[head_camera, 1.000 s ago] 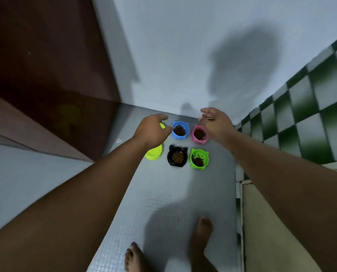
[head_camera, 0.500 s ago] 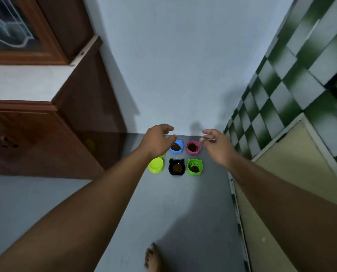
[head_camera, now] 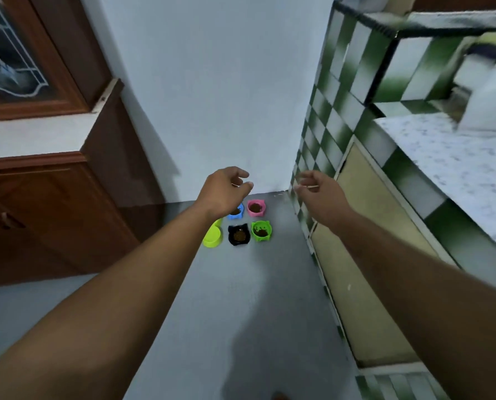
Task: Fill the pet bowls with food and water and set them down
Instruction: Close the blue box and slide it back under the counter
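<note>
Several small pet bowls stand on the grey floor near the far wall. A pink bowl [head_camera: 255, 208], a black bowl [head_camera: 238, 234] and a green bowl [head_camera: 261, 230] each hold brown kibble. A blue bowl [head_camera: 237, 212] with kibble is partly hidden behind my left hand. A yellow-green bowl [head_camera: 213, 235] sits to the left; its contents do not show. My left hand [head_camera: 226, 189] hovers above the bowls with fingers loosely curled and nothing in it. My right hand [head_camera: 319, 189] hangs to the right, fingers apart and empty.
A dark wooden cabinet [head_camera: 53, 209] stands at the left. A green-and-white checked tiled counter [head_camera: 356, 90] with a speckled top [head_camera: 457, 157] and a beige door [head_camera: 368, 241] runs along the right. A pale wall [head_camera: 212, 82] closes the far end.
The view has risen and pulled back from the bowls, so they look smaller and lower. Both hands have lifted away from the bowls, still empty.
</note>
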Motion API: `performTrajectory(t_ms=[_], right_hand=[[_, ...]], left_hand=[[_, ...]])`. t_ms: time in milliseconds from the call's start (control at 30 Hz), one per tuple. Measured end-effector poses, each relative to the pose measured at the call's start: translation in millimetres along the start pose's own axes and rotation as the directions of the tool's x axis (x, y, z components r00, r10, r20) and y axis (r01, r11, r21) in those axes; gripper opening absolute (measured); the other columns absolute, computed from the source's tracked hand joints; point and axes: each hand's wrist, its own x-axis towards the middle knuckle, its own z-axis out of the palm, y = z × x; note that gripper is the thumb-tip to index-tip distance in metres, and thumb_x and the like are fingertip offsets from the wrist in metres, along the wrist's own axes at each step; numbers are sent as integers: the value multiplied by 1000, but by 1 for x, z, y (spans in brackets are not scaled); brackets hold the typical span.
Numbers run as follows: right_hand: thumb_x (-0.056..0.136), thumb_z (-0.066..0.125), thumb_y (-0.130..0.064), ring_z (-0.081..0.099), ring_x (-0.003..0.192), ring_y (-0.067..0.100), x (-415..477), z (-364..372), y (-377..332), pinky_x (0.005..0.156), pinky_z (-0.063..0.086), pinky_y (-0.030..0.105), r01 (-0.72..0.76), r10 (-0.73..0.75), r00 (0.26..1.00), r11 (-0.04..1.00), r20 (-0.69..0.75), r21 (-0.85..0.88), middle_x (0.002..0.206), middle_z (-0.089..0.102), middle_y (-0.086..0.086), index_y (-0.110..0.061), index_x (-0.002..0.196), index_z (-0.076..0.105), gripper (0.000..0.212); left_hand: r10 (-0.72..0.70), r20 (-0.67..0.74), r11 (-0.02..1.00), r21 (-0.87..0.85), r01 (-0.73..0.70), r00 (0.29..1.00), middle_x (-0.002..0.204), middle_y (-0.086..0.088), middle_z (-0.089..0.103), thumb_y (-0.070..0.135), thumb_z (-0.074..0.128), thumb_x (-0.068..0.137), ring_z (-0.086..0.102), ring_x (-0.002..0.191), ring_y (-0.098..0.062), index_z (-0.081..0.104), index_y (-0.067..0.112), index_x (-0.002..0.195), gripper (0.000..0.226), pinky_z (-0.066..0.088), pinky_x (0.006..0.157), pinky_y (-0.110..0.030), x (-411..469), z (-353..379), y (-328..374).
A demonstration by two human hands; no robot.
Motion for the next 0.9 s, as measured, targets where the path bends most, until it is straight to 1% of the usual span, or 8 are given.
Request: performTrajectory(t_ms=[100,233,300,467,533,633,733,900], right_hand=[[95,62,-30,63,100,11,-31,-4,-16,74,46,17,2,-2,999,1000,-48,4,119,64,-2,-21,130,59,36],[95,62,-29,63,99,11,-72,-15,-32,83,51,26,-6,9,995,1000,-103,24,118,64,-2,-19,130,59,37],[95,62,-28,62,99,12,-94,-23,-39,84,49,26,-16,21,987,999,-156,37,117,64,-1,-18,130,59,37],[95,62,-30,59,90,5,-143,-49,-36,67,40,11,-44,38,964,999,-264,-15,117,63,-3,-20,130,59,37],[95,63,-32,60,90,6,-163,-64,-34,71,45,16,-47,36,949,998,-313,-28,117,64,-3,-21,129,59,36],[93,64,-33,63,97,12,-195,-90,-28,88,53,31,-64,55,927,998,-370,-13,118,65,-1,-22,127,60,35],[93,65,-33,64,97,13,-233,-119,-17,89,55,34,-79,72,901,997,-429,0,115,65,-2,-22,126,61,35],[93,66,-29,62,90,8,-301,-176,14,72,49,17,-123,145,838,989,-526,77,108,65,-3,-21,123,62,31]], left_hand=[[52,25,999,8,-52,998,104,-2,69,34,68,93,63,78,-9,69,24,118,27,46,47,-8,-19,-9,14],[111,71,994,-17,-110,991,92,7,66,34,67,94,62,77,-7,69,24,119,27,46,66,-19,-46,-12,30],[127,106,992,-39,-124,986,92,6,66,33,67,94,61,76,-6,69,23,119,26,45,66,-18,-61,-9,38],[201,174,979,-71,-191,964,89,6,67,32,68,95,61,76,-5,68,22,118,25,44,66,-17,-97,6,65],[237,198,971,-85,-225,951,91,5,69,31,67,95,61,77,-7,69,21,118,25,44,66,-18,-113,14,77],[292,235,957,-73,-282,927,94,2,69,32,67,95,61,79,-10,69,20,119,27,43,64,-20,-136,32,98],[368,276,928,-50,-369,888,100,1,68,36,67,95,64,87,-12,69,20,121,30,41,64,-17,-161,59,128],[483,316,872,-91,-481,816,97,1,68,37,69,94,64,88,-13,71,21,121,32,44,65,-21,-212,119,194]])
